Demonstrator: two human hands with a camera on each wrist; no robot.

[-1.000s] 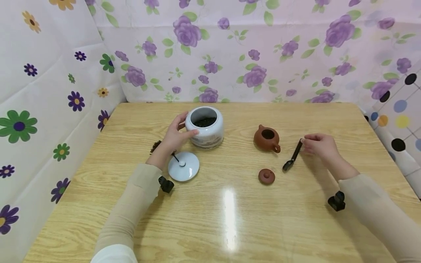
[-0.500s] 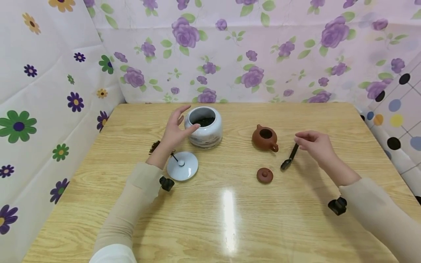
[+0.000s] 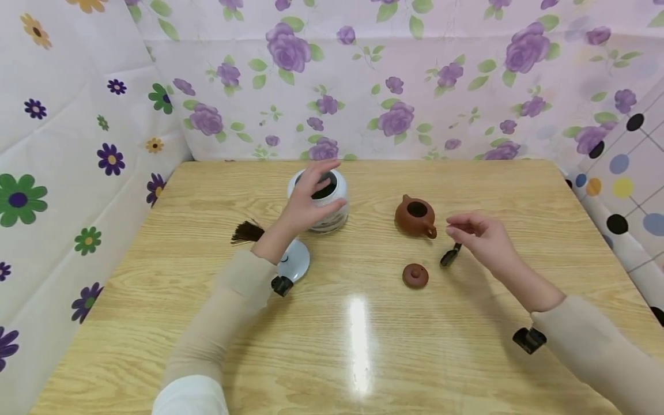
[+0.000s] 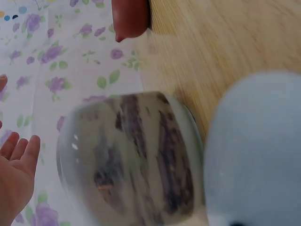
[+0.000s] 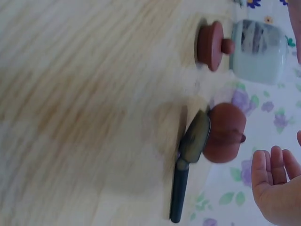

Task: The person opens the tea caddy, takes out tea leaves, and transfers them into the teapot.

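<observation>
1. Teapot [image 3: 411, 223]: plain reddish brown.
2. Teapot lid [image 3: 415, 277], in front of teapot: same reddish brown.
3. Jar [image 4: 131, 160], left of teapot: white, painted with a grey and brown design.
4. Jar lid [image 3: 298, 262], left of teapot: plain bluish white.
5. Tassel [image 3: 248, 231], farther left of teapot: dark brown.
6. Scoop [image 5: 182, 163], front-right of teapot: black handle.
7. Table [image 3: 311, 334], under teapot: yellow-brown wood grain.
8. Cloth [image 3: 358, 86], behind teapot: white with purple roses and green leaves.

A dark, black-handled scoop [image 5: 183, 163] lies on the wood-grained counter [image 5: 84, 113], apart from the right hand [image 5: 281, 192], near a round red-brown clay teapot [image 5: 226, 149] and knobbed red-brown lid [image 5: 214, 46].
</observation>
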